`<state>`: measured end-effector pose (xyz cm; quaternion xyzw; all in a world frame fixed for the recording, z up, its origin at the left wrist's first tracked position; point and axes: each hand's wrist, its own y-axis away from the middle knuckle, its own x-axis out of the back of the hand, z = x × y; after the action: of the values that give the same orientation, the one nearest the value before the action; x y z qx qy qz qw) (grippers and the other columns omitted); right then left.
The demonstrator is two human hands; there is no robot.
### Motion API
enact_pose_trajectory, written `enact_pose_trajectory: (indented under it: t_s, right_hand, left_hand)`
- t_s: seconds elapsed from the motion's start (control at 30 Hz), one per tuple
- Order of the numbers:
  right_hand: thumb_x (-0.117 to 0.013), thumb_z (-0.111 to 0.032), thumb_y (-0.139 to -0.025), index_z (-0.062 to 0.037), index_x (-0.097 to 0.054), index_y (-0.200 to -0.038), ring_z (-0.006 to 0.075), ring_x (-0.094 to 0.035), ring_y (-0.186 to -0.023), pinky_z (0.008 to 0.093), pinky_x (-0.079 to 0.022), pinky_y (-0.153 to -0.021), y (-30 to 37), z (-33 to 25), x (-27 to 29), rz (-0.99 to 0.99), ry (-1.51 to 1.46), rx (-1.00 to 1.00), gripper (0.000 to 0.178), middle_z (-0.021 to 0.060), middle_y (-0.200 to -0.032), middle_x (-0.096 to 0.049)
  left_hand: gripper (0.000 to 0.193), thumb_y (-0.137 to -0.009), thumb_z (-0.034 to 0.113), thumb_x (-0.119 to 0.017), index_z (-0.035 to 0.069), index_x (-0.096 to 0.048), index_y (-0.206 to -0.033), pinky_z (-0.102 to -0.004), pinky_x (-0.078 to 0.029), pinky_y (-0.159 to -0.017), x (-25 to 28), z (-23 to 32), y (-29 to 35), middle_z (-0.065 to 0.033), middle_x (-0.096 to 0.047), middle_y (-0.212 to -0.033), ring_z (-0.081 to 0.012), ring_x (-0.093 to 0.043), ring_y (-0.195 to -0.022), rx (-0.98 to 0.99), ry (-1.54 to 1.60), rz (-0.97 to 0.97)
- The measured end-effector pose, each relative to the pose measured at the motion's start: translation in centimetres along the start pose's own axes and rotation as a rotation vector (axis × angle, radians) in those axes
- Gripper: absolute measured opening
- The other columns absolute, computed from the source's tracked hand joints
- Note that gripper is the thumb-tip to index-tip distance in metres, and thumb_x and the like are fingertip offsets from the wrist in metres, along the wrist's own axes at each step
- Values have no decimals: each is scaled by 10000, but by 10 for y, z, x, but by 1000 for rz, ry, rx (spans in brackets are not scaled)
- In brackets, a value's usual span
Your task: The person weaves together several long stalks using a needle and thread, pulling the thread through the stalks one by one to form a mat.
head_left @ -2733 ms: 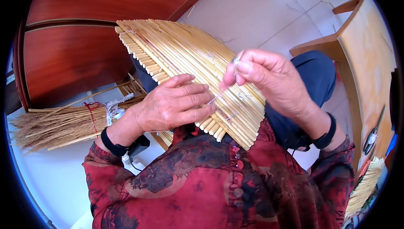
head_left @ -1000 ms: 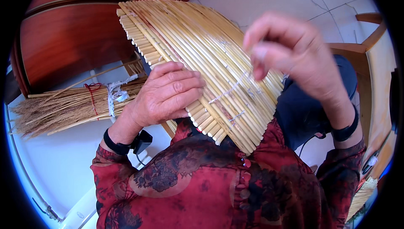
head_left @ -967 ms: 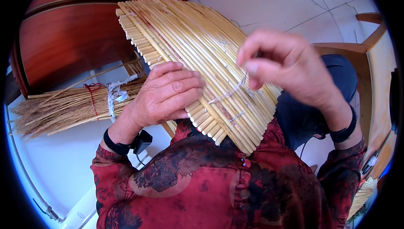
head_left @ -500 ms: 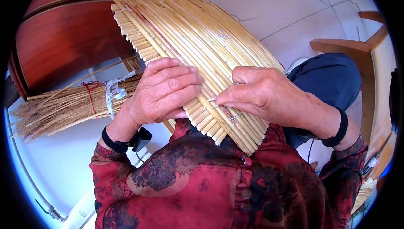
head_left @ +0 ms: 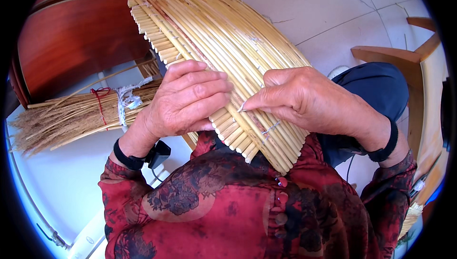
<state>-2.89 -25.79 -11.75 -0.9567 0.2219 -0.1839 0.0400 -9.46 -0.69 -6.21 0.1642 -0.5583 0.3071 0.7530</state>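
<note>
A stiff mat of straw-coloured stalks (head_left: 209,35) lies slanted across my lap, stitched with pale thread. Along its left edge, a layer of short cut stalk ends (head_left: 233,135) runs crosswise beneath a long edge stalk. My left hand (head_left: 190,97) grips this edge, fingers over the top and thumb near the short ends. On the mat's surface, my right hand (head_left: 295,95) pinches a thin, pale, needle-like tip (head_left: 242,108) between thumb and forefinger, against the edge stalks. Most of that small thing is hidden in the fingers. Loops of thread (head_left: 272,128) show just below it.
To the left lies a bundle of dry brush stalks (head_left: 76,111), tied with red string and a white strip. Behind it stands a red-brown wooden cabinet (head_left: 85,45). Wooden furniture legs (head_left: 388,53) rise at the right, beside my dark-trousered knee (head_left: 373,87).
The mat has tilted or shifted slightly up and left. My right fingertips have moved a little up along the edge stalks; my left hand keeps its grip.
</note>
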Motion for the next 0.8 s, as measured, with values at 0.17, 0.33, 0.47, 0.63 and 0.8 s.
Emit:
enact_pose_trajectory:
  t_s: [0.17, 0.33, 0.47, 0.63, 0.8]
  right_hand:
    - [-587, -127, -855, -107, -728, -940, 331, -634, -757, 406, -505, -687, -4, -3, 5, -74, -23, -51, 167, 114, -808, -649]
    - [-595, -126, -847, -87, -728, -920, 326, -638, -778, 401, -509, -708, -8, -5, 6, -67, -43, -39, 157, 131, -814, -658]
    - [-596, -129, -845, -74, -725, -910, 327, -637, -783, 400, -509, -715, -11, -5, 8, -82, -38, -26, 154, 141, -803, -656]
    - [-594, -123, -843, -72, -721, -897, 337, -631, -780, 408, -502, -709, -12, -8, 9, -91, -34, -36, 147, 147, -795, -648]
    - [-587, -79, -805, -66, -702, -862, 349, -626, -777, 417, -495, -704, -14, -12, 11, -133, 73, -39, 129, 155, -771, -633]
  left_hand:
    - [385, -918, 401, -515, 46, -642, -991, -399, -398, -957, 0, -1, 1, -92, -653, -1047, -240, -622, -1008, -5, 7, -4]
    - [481, -931, 496, -452, 60, -652, -972, -407, -411, -928, -2, -2, 3, -100, -681, -1031, -266, -646, -1000, 0, -12, -6]
    - [485, -936, 495, -444, 60, -657, -971, -404, -408, -931, -2, -2, 3, -98, -681, -1030, -261, -646, -1001, 2, -7, -10]
    - [483, -942, 491, -436, 62, -658, -965, -402, -408, -934, -2, -2, 3, -93, -682, -1031, -259, -645, -1002, 8, -4, -7]
    - [485, -943, 493, -434, 63, -659, -958, -402, -412, -933, -3, -2, 4, -89, -682, -1029, -257, -646, -999, 8, -10, 3]
